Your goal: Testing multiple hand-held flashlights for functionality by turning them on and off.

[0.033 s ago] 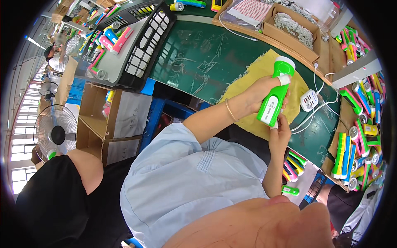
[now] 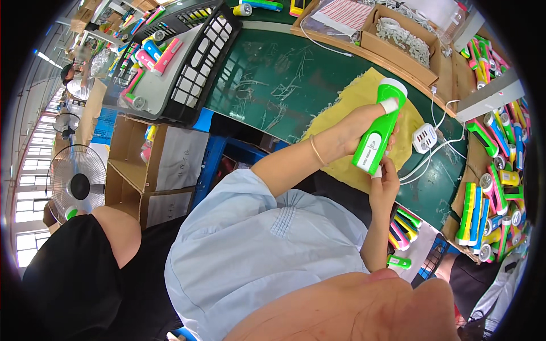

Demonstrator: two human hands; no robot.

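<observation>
Above the yellow cloth [image 2: 341,122] on the green table [image 2: 273,74], both hands hold a green flashlight [image 2: 376,129]: the left hand [image 2: 358,128] wraps its middle, the right hand [image 2: 385,183] pinches its lower end. A steady left grip would help while the right fingers work the base, clear of the white charger [image 2: 424,138] nearby.

I am seated at an assembly station in a small factory workshop. The green work surface [image 2: 273,74] in front of me is scored and scratched from use, with a yellow cloth pad [image 2: 364,102] laid on it. Identical plastic flashlights in green, pink, yellow and blue are stacked in bulk to my right [image 2: 489,193] and in a black crate [image 2: 193,68] to my left. Open cardboard boxes [image 2: 398,45] hold loose parts; more cartons [image 2: 165,165] stand under the bench. A multi-port charger [image 2: 424,138] with white cables lies on the surface. A floor fan [image 2: 77,184] stands in the aisle beside large windows.
</observation>
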